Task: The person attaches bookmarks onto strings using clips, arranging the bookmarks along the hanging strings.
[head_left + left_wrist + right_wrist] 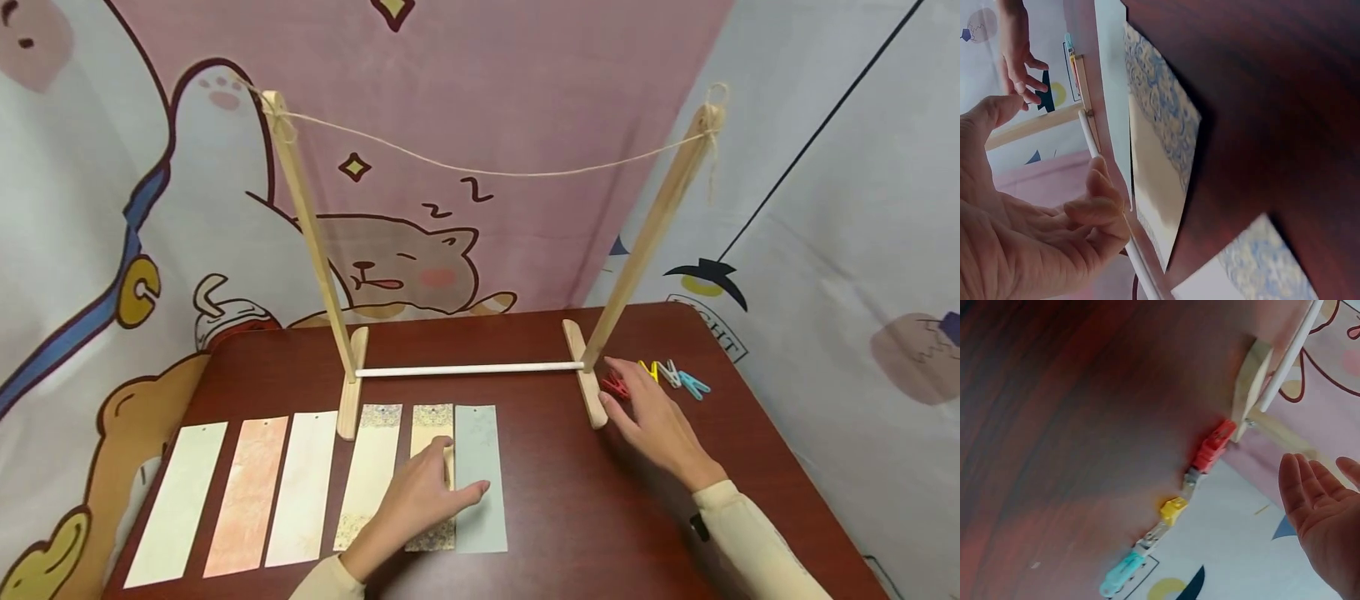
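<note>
My left hand (420, 500) hovers with thumb and fingers spread over a paper strip with patterned ends (433, 417) and the grey-green strip (480, 446) beside it. In the left wrist view, nothing sits between its thumb and fingers. At the right, my other hand (660, 421) is stretched out close to the small clothespins, its fingers loosely extended. A red clothespin (1213, 447) is partly covered by that hand in the head view. Beyond it lie a yellow clothespin (1174, 510), a white clothespin (670, 373) and a light-blue clothespin (693, 385).
A wooden stand with two posts (637, 258), a white crossbar (465, 370) and a sagging string (517, 173) stands at the back of the brown table (570, 500). More strips lie in a row leftward: patterned (375, 467), white (303, 492), orange (247, 500), pale green (176, 504).
</note>
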Demonstrator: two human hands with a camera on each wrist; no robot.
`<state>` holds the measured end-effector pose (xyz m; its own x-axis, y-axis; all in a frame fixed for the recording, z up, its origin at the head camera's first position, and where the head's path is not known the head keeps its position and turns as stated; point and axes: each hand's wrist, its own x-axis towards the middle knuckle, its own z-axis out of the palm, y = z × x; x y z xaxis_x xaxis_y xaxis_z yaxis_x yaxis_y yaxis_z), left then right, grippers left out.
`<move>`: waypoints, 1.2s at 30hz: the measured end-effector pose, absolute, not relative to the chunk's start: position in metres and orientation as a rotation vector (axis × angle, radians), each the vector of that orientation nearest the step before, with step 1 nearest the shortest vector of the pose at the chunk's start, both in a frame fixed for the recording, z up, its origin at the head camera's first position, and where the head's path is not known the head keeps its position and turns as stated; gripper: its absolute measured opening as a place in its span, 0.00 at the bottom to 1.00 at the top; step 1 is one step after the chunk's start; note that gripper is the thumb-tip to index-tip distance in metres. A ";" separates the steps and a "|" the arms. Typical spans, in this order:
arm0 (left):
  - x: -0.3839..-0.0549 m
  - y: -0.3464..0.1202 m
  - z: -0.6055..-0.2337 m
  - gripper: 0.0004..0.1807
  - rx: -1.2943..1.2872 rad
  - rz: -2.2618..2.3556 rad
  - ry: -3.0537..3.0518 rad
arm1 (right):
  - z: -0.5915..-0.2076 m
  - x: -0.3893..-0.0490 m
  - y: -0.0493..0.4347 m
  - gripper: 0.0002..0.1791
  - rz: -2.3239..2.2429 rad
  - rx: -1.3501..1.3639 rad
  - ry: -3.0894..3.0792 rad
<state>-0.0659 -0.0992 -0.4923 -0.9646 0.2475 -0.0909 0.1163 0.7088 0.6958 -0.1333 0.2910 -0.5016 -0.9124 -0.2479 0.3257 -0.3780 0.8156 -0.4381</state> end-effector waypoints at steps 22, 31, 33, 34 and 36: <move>-0.066 -0.087 -0.549 0.51 0.173 1.176 2.777 | -0.527 -0.155 0.306 0.29 0.570 0.381 -2.874; -0.063 -0.084 -0.539 0.46 0.189 1.218 2.779 | -0.533 -0.155 0.311 0.27 0.548 0.373 -2.893; -0.063 -0.083 -0.538 0.43 0.201 1.220 2.801 | -0.533 -0.156 0.310 0.28 0.541 0.377 -2.899; -0.062 -0.082 -0.536 0.42 0.189 1.216 2.802 | -0.533 -0.156 0.310 0.29 0.537 0.377 -2.904; -0.062 -0.081 -0.532 0.40 0.159 1.202 2.798 | -0.533 -0.156 0.310 0.29 0.531 0.367 -2.916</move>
